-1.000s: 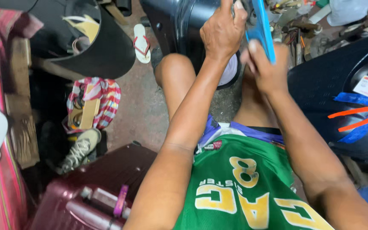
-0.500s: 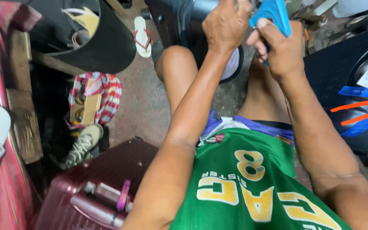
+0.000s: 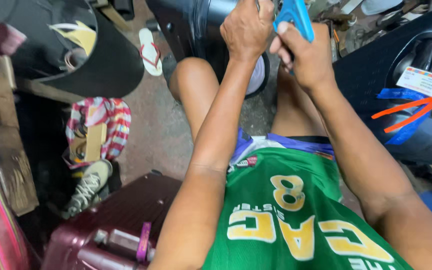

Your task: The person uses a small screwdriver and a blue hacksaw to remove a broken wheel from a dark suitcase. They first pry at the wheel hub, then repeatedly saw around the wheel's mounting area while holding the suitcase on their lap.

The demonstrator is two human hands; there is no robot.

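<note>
I sit with a dark suitcase (image 3: 196, 25) standing between my knees at the top of the view. My left hand (image 3: 246, 30) is closed on its upper part; what the fingers grip is hidden. My right hand (image 3: 303, 55) holds a blue-handled tool (image 3: 296, 17) just to the right of the left hand, and the tool's tip is out of sight. I wear a green jersey (image 3: 296, 215) with yellow lettering.
A dark blue suitcase (image 3: 406, 85) with orange and blue straps and a tag lies at the right. A maroon suitcase (image 3: 111, 225) lies at the lower left. A striped bag (image 3: 101, 125), a sneaker (image 3: 86, 187), a sandal (image 3: 148, 50) and a round black case (image 3: 76, 50) are on the floor at left.
The view has shifted, so my hands and the blue tool now sit higher and further right in the frame. Both hands keep their hold.
</note>
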